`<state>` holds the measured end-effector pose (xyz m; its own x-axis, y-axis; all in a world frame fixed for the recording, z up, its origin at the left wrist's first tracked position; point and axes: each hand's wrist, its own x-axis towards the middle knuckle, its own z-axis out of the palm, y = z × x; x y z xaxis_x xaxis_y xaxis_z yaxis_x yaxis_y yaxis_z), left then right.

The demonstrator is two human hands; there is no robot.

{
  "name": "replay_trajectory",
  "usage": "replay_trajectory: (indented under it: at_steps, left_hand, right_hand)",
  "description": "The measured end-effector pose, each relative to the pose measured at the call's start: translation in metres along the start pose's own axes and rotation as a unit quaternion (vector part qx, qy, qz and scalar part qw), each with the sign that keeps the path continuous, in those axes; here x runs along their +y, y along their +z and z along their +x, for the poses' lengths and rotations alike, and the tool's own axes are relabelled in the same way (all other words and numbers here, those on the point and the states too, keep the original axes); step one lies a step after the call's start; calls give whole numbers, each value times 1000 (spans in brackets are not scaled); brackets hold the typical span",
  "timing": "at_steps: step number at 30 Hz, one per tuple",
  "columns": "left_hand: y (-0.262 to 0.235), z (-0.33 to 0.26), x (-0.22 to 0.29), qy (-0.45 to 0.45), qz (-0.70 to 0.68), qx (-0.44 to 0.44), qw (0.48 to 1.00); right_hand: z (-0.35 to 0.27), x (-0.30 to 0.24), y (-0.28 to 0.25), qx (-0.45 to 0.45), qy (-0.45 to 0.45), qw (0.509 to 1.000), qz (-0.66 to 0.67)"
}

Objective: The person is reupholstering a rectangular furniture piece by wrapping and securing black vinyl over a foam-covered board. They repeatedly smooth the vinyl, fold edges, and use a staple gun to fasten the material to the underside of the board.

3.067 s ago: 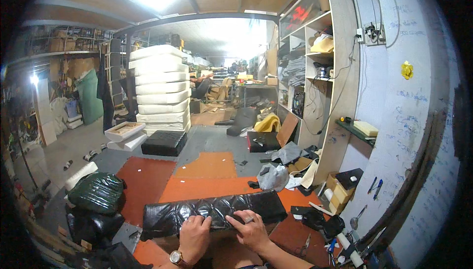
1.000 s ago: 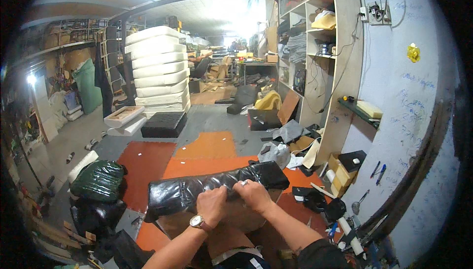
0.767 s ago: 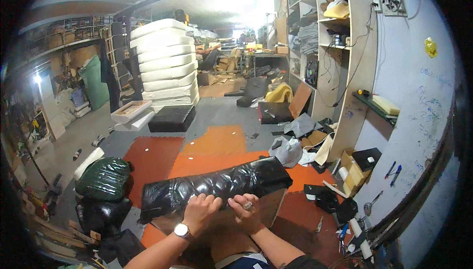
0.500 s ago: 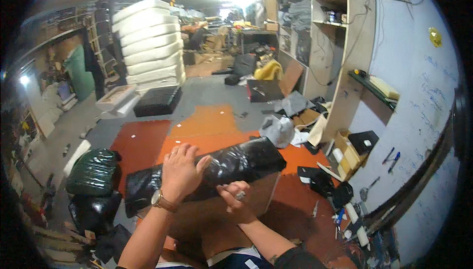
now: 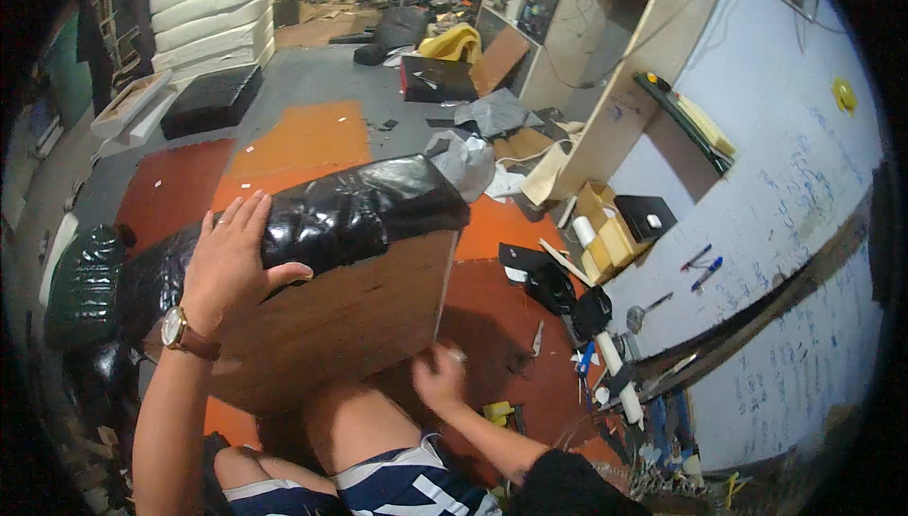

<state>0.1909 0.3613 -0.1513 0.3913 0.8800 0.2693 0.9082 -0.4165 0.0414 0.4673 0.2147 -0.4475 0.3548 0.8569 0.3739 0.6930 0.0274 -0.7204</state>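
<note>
Left hand (image 5: 227, 275) lies spread on black cushion (image 5: 364, 202), long axis rising rightward; right hand (image 5: 441, 380), grip indiscernible, sits below.

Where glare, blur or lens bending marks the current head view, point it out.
Head view: white glare streaks the glossy black cover and green bundle; head view: the right grip looks slightly blurred; head view: the dark strip along the wall bows, and the picture's corners go black.
</note>
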Motion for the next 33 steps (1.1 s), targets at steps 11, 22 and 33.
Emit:
replay_trajectory:
  at_steps: [11,22,33]
  left_hand:
    - [10,14,-13,6,1,-12,1000]
    - [15,5,-1,2,9,-26,1000]
    - [17,-1,-1,8,29,-14,999]
  right_hand:
    - [-190,117,-114,-310,369,800,-358]
    - [-73,151,-112,-355,452,817,53]
    - [46,-194,-89,-131,134,932,312]
